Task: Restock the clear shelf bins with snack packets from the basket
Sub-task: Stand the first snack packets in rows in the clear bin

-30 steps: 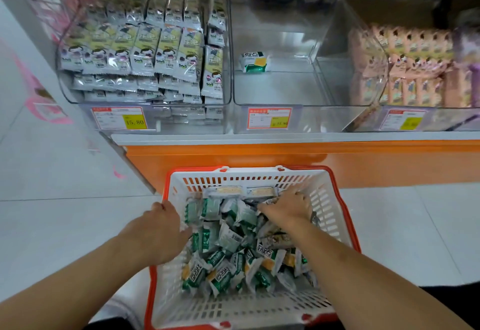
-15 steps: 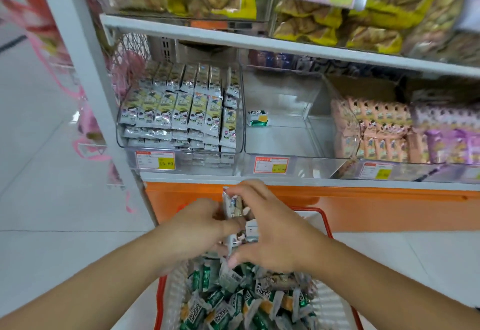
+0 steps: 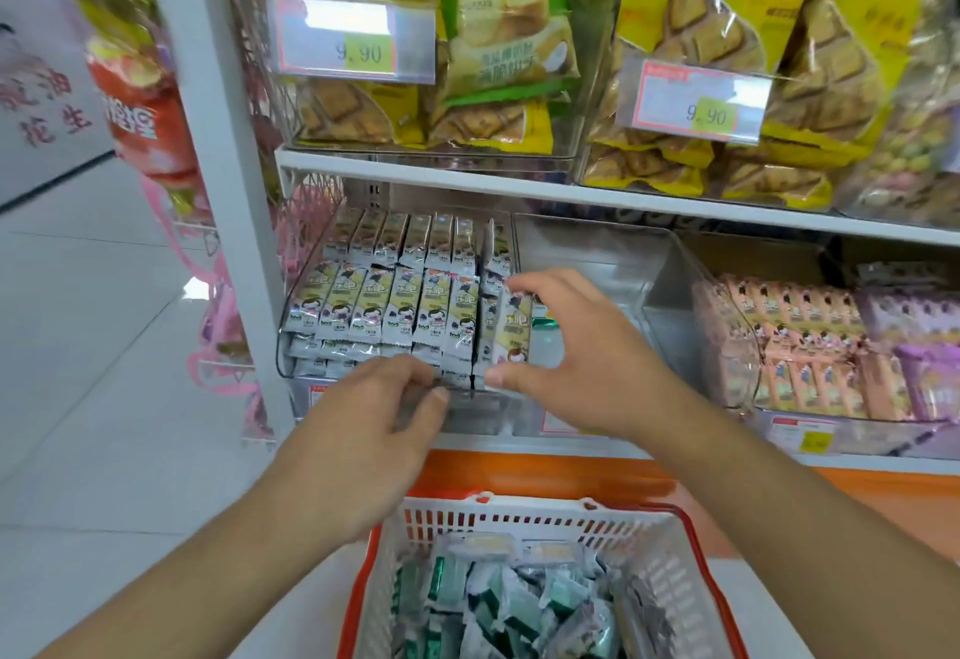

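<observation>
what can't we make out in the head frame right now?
- Middle clear bin: its contents are mostly hidden behind the right hand.
- Left hand: its fingertips curl at the bin's front edge; whether the grip holds anything is unclear.
- Price tags under the hands: covered.
- Basket: lower part cut off by the frame's bottom edge; packet print blurred.
- Held packet: text too small.

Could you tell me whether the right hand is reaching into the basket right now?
No, the right hand holds a snack packet upright at the left bin, above the basket.
</observation>
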### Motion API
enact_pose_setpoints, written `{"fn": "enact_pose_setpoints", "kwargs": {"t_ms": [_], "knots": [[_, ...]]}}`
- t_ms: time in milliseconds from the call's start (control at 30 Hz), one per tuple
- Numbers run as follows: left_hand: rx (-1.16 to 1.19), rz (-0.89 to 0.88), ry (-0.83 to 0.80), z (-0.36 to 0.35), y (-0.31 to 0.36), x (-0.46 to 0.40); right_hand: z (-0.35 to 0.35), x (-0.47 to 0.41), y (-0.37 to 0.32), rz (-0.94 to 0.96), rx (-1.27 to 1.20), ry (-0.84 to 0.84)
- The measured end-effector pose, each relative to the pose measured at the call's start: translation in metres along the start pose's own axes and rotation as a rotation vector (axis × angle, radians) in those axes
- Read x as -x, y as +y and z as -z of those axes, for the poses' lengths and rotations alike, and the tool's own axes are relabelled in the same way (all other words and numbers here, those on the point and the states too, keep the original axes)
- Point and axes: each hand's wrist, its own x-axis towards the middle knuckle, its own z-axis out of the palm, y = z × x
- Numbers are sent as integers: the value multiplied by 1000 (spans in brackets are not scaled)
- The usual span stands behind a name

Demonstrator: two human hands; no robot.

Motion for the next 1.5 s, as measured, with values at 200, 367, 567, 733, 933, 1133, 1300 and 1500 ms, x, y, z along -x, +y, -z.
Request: {"fn": "enact_pose_setpoints", "kwargs": {"t_ms": [200, 367, 567, 733, 933, 1133, 1300, 1500], "knots": [[-399, -96, -49, -13, -29, -2, -11, -48, 20, -90, 71, -124], [-472, -96, -72, -20, -34, -6, -24, -59, 28, -40, 95, -152], [-502, -106, -75, -21, -34, -7, -27, -57, 37, -11, 62, -123], [-452, -122, -58, -21, -36, -5, -26, -52, 39, -18, 5, -112], [-398, -153, -24, -24, -40, -5, -21, -44, 37, -23, -30, -58], [-353, -252, 26, -24, -35, 5, -18, -1, 23, 135, -52, 154], [-330, -64, -233, -52, -54, 19, -77, 60, 39, 124, -4, -220], [-607, 236, -658, -107, -102, 51, -176, 113, 114, -174, 324, -756]]}}
